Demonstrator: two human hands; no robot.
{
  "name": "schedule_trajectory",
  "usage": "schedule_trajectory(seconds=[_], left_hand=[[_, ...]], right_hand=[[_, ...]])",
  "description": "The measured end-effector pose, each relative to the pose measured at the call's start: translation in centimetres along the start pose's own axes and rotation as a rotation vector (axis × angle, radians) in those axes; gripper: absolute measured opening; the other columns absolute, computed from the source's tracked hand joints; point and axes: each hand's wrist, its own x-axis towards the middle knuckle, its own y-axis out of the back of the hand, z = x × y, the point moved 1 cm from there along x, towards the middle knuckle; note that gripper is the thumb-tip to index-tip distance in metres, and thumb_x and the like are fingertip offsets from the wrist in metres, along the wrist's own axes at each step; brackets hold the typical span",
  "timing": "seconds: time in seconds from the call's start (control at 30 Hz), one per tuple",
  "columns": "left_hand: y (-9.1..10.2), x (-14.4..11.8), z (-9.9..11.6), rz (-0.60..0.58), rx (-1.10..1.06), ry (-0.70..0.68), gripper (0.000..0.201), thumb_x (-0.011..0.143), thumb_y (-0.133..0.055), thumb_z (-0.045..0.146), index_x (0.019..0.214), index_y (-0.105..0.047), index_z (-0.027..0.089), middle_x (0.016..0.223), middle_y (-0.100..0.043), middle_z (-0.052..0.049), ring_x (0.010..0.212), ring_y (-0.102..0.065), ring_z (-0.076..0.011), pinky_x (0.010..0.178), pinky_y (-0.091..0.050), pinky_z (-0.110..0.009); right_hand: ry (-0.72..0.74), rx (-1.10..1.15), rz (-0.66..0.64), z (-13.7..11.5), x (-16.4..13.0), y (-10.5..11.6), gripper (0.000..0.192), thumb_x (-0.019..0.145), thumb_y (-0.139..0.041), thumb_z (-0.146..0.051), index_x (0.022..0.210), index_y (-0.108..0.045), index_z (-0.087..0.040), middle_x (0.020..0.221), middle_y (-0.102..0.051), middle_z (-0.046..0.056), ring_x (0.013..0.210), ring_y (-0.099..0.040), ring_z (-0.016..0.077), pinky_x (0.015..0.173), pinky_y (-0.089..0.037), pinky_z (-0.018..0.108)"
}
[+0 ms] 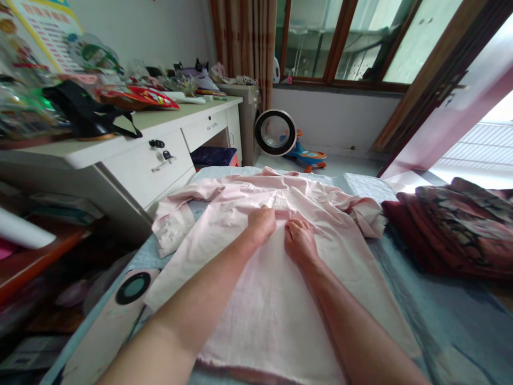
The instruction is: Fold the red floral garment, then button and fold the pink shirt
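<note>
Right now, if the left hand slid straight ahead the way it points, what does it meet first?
Probably the collar area of the pink shirt, just past the left hand. Beyond that lies only blue bedding; depth is hard to judge.

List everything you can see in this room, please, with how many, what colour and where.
pale pink cotton shirt: one, pink, spread flat on the bed
light blue bed sheet: one, blue, under the shirt
dark red patterned fabric pile: one, red and floral, at right on the bed
white wooden desk: one, white, left, cluttered
black strap bag: one, black, on the desk
round white fan: one, white and black, on the floor by the curtain
left hand: one, pressing the shirt
right hand: one, pressing the shirt beside it
</note>
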Motion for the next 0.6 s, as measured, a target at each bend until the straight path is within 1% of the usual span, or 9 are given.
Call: schedule_trajectory(seconds=[0.07,0.13,0.2,0.27,0.33,0.47,0.6], left_hand=[[-1.0,1.2,0.5,0.139,-0.024,0.049,0.031,0.090,-0.041,0.014,0.108,-0.066,0.016,0.112,-0.066,-0.012,0.103,-0.063,-0.0243,0.087,-0.049,-0.033],[-2.2,1.7,0.7,0.268,-0.045,0.059,0.030,0.091,-0.040,0.015,0.108,-0.066,0.016,0.113,-0.065,-0.012,0.107,-0.059,-0.0244,0.093,-0.047,-0.034],[-3.3,2.0,0.6,0.327,-0.070,0.029,0.028,0.091,-0.042,0.016,0.108,-0.065,0.017,0.112,-0.064,-0.011,0.108,-0.057,-0.0242,0.096,-0.045,-0.035],[-4.1,2.1,0.2,0.338,-0.094,-0.018,0.027,0.089,-0.045,0.016,0.107,-0.065,0.018,0.110,-0.063,-0.011,0.108,-0.055,-0.0240,0.096,-0.044,-0.036],[-4.4,2.2,-0.1,0.339,-0.105,-0.045,0.026,0.088,-0.046,0.016,0.105,-0.065,0.019,0.110,-0.063,-0.010,0.108,-0.054,-0.0242,0.096,-0.043,-0.037],[-4.4,2.4,-0.4,0.345,-0.123,-0.054,0.024,0.087,-0.048,0.017,0.105,-0.064,0.020,0.110,-0.062,-0.009,0.106,-0.054,-0.0250,0.094,-0.043,-0.038],[-4.3,2.6,-0.3,0.321,-0.148,-0.053,0.026,0.087,-0.049,0.018,0.107,-0.064,0.021,0.110,-0.061,-0.009,0.109,-0.053,-0.0256,0.095,-0.042,-0.039]], right_hand=[[-0.051,-0.072,0.006,0.0,0.1,0.1,0.022,0.091,-0.049,-0.020,0.098,-0.070,-0.020,0.116,-0.067,0.008,0.114,-0.054,0.0233,0.105,-0.033,0.037],[-0.082,-0.126,-0.001,0.0,0.2,0.2,0.023,0.090,-0.049,-0.021,0.101,-0.069,-0.020,0.123,-0.064,0.009,0.119,-0.051,0.0242,0.107,-0.030,0.038],[-0.123,-0.170,-0.013,0.1,0.3,0.4,0.025,0.088,-0.050,-0.023,0.106,-0.067,-0.020,0.131,-0.060,0.009,0.123,-0.049,0.0256,0.108,-0.029,0.040],[-0.171,-0.213,-0.032,0.3,0.4,0.7,0.029,0.087,-0.052,-0.027,0.112,-0.065,-0.020,0.135,-0.057,0.011,0.125,-0.047,0.0278,0.108,-0.028,0.042],[-0.223,-0.254,-0.050,0.8,0.6,1.0,0.034,0.087,-0.052,-0.032,0.117,-0.062,-0.018,0.135,-0.056,0.013,0.125,-0.047,0.0299,0.109,-0.028,0.043],[-0.285,-0.285,-0.080,2.0,0.8,1.0,0.049,0.089,-0.051,-0.039,0.132,-0.053,-0.015,0.138,-0.052,0.016,0.130,-0.043,0.0311,0.111,-0.027,0.043],[-0.293,-0.304,-0.121,2.3,0.5,0.4,0.052,0.091,-0.049,-0.040,0.137,-0.049,-0.015,0.144,-0.048,0.016,0.134,-0.039,0.0317,0.112,-0.026,0.045]])
